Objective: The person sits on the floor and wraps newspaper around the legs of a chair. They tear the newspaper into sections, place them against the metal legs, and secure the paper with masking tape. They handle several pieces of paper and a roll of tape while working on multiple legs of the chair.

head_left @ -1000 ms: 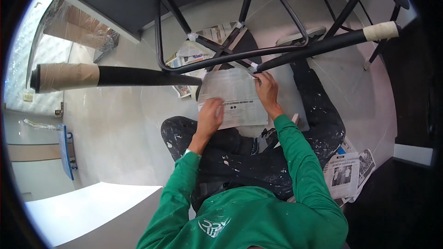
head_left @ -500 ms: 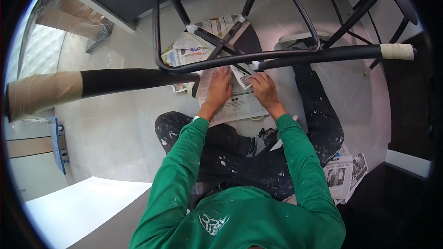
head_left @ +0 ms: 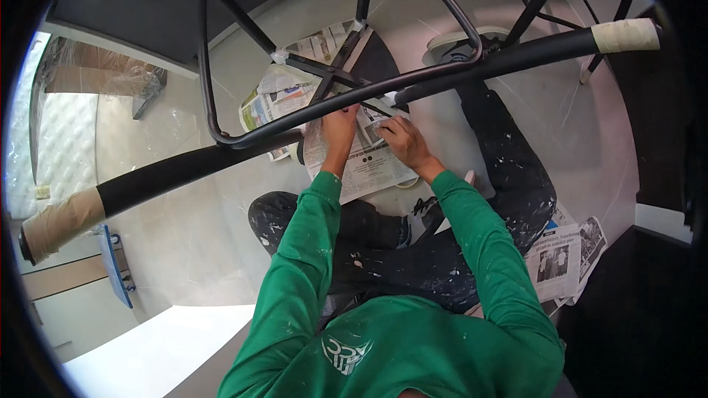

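Note:
An upturned black stool (head_left: 254, 133) with a bent tube frame stands before me, tape wrapped round the ends of its legs. Newspaper (head_left: 369, 169) covers part of its round black seat (head_left: 380, 66) around the crossed metal bars (head_left: 335, 74). My left hand (head_left: 339, 136) reaches onto the sheet beside the cross, its fingertips partly hidden behind the tube. My right hand (head_left: 403, 141) is closed in a pinch on a folded flap of the newspaper, just right of the left hand.
My paint-flecked legs (head_left: 509, 169) surround the near side of the stool. More newspapers (head_left: 557, 262) lie on the floor at right. Another black-legged piece of furniture (head_left: 542, 4) stands at upper right. A plastic-wrapped item (head_left: 103, 74) and a blue board (head_left: 116, 265) are at left.
The view has tilted and shifted. My left hand has gone from lying flat on the newspaper to reaching its fingers under the tube. The right hand keeps pinching the flap.

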`<move>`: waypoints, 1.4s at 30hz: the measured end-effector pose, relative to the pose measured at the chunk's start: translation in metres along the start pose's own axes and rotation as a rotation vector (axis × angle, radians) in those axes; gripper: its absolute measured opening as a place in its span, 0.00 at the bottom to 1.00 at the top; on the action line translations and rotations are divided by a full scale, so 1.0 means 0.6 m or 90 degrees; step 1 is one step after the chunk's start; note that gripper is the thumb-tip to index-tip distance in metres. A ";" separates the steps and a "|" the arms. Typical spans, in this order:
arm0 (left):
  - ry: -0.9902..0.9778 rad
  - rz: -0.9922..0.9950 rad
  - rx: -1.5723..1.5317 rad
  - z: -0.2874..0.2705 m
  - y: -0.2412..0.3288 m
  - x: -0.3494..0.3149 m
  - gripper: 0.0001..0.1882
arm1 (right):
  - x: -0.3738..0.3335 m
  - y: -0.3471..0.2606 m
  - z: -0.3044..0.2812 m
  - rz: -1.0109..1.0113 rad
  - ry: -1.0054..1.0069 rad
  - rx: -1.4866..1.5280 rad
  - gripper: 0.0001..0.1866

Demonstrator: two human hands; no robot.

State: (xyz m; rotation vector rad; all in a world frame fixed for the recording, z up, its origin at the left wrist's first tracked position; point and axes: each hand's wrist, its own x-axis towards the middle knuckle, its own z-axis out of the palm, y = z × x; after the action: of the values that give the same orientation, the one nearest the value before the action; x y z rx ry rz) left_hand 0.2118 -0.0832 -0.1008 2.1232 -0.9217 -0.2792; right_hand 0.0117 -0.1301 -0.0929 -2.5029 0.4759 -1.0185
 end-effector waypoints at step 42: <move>0.001 0.175 0.074 -0.016 -0.001 0.017 0.12 | -0.029 0.036 -0.005 0.183 0.099 0.004 0.10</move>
State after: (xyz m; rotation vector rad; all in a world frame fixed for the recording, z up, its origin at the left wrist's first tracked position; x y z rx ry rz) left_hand 0.2243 -0.0844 -0.0939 2.0680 -1.2398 -0.0855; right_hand -0.0057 -0.1417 -0.1111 -2.2738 0.8496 -1.0974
